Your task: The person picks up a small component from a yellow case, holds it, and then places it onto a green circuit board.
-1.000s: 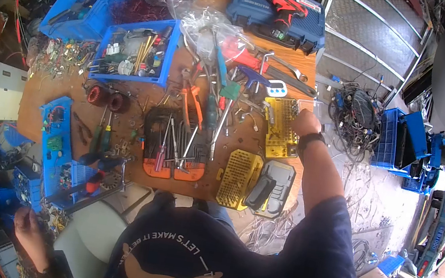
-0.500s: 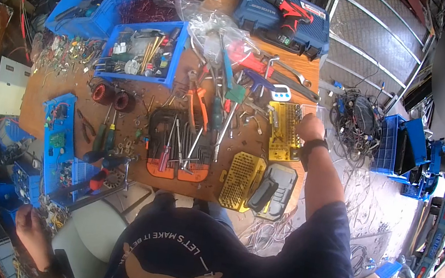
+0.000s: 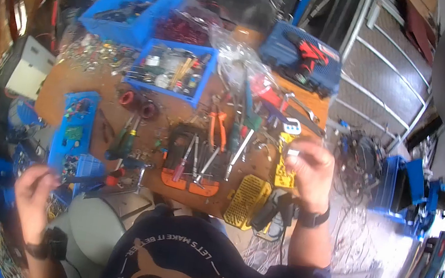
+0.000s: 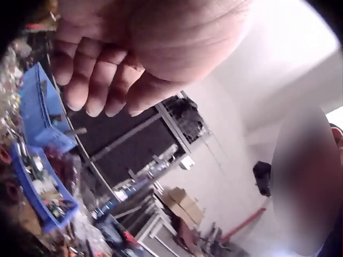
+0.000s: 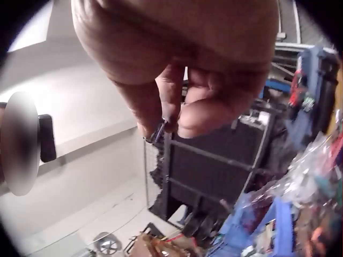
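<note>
My right hand [image 3: 310, 173] is raised over the right side of the table, above the yellow bit case [image 3: 285, 177]. Its thumb and fingertips pinch a small dark, shiny metal piece [image 5: 157, 131], which catches the light in the head view; its exact kind I cannot tell. Nearer the person lie a yellow bit holder [image 3: 246, 202] with rows of holes and a grey plastic case [image 3: 281, 218]. My left hand [image 3: 35, 191] hangs in the air left of the table, holding nothing, with its fingers loosely bent in the left wrist view.
Pliers with orange handles [image 3: 217, 129], a hex key set with orange ends [image 3: 176, 180] and screwdrivers lie mid-table. Blue bins [image 3: 169, 92] stand at the back left, a drill case [image 3: 325, 77] with a red drill at the back right. A pale chair [image 3: 94, 229] is at the lower left.
The right hand has lifted off the yellow bit case and come back toward the person, with a small metal piece between its fingertips. The left hand has risen. The head view has shifted.
</note>
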